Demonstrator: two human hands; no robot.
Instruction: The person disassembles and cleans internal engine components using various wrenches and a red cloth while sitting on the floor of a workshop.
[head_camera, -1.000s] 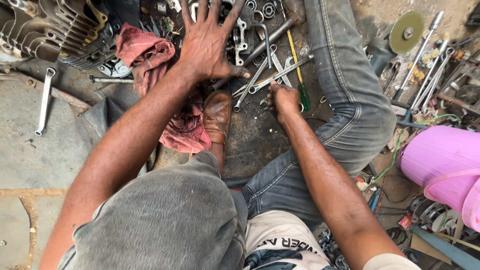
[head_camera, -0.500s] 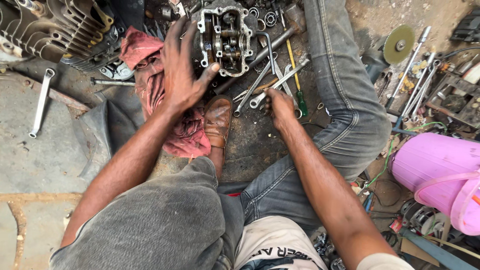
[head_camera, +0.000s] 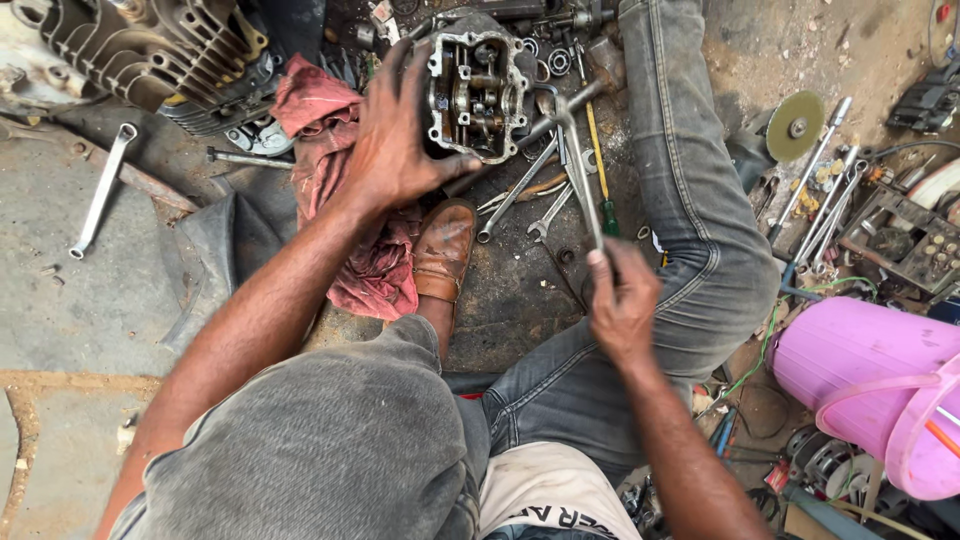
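- Head view shows the left hand (head_camera: 400, 150) spread over the near-left edge of the engine head (head_camera: 477, 95), fingers wrapped on its rim, holding it on the oily floor (head_camera: 510, 290) between the legs.
- Right hand (head_camera: 622, 305) is clenched round the lower end of a long spanner (head_camera: 577, 170); its far end sits at the engine head's right side.
- Spanner's long axis runs almost straight away from the person, tip leaning slightly left.
- Engine head lies open face up, longer side pointing away.
- To do it well, I judge: press the part down firmly, seat the spanner squarely, pull steadily.
- Loose spanners (head_camera: 520, 190) and a red rag (head_camera: 340, 190) lie just beside.
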